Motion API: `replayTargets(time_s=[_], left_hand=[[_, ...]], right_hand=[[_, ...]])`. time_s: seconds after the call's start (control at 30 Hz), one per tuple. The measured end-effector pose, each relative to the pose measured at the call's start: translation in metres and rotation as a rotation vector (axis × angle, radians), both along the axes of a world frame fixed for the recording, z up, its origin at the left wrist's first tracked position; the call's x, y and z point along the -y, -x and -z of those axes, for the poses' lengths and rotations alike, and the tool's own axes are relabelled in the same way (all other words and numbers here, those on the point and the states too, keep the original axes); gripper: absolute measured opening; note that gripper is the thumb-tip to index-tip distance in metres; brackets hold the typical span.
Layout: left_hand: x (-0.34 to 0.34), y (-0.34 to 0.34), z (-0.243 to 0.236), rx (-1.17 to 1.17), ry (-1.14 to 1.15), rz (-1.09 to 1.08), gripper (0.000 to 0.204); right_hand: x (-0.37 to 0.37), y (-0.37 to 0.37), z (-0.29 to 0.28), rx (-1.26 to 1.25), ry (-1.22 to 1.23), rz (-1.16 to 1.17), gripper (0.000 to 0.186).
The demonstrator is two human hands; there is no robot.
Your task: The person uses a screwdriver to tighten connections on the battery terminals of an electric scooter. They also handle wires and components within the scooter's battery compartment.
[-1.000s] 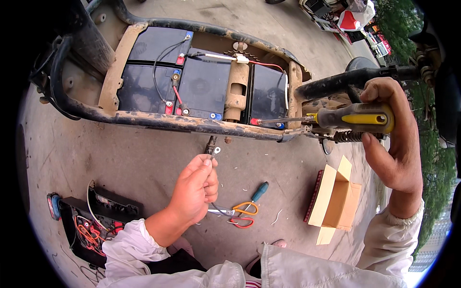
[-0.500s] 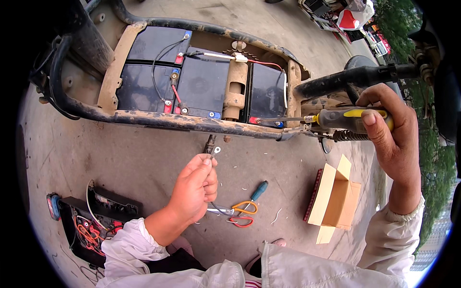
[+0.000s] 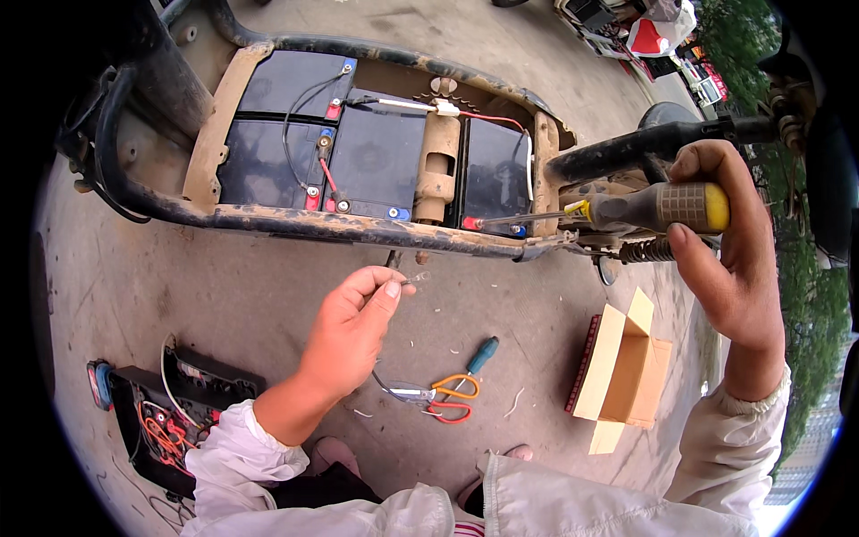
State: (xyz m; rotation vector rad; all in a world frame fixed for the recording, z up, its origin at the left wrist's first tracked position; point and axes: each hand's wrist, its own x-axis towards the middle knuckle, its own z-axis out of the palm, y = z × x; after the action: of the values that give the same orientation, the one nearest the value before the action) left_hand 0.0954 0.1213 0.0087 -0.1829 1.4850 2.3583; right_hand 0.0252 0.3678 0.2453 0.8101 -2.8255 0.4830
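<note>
My right hand (image 3: 741,268) is curled round the handle of a grey-and-yellow screwdriver (image 3: 631,210), thumb below and fingers above. Its long shaft points left to the red terminal (image 3: 471,223) at the near edge of the rightmost black battery (image 3: 497,166). Lower and to the left, my left hand (image 3: 335,336) pinches a black wire between thumb and forefinger. A small metal ring terminal (image 3: 422,277) sticks out past the fingertips, just short of the frame's near rail. Below the hand, the wire hangs down toward the ground.
Several batteries (image 3: 376,148) sit in a muddy metal vehicle frame (image 3: 358,231). On the ground lie orange-handled scissors (image 3: 456,387), a teal-handled screwdriver (image 3: 483,355), an open cardboard box (image 3: 644,380) and a black case with tangled wires (image 3: 215,385). A coil spring (image 3: 646,251) is beneath the right hand.
My left hand has risen slightly, and the ring terminal has tilted over to the right. The screwdriver handle has turned in my right hand, whose thumb sits lower.
</note>
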Motion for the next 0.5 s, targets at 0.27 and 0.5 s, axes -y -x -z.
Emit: replayTargets(time_s=[0.27,0.5], left_hand=[[0.008,0.126,-0.043,-0.529,0.855,0.372,0.019],[-0.034,0.163,-0.019,-0.515,0.791,0.403,0.021]], right_hand=[[-0.013,0.003,0.002,0.002,0.058,-0.021,0.037],[-0.003,-0.001,-0.006,0.111,-0.021,0.087,0.021]])
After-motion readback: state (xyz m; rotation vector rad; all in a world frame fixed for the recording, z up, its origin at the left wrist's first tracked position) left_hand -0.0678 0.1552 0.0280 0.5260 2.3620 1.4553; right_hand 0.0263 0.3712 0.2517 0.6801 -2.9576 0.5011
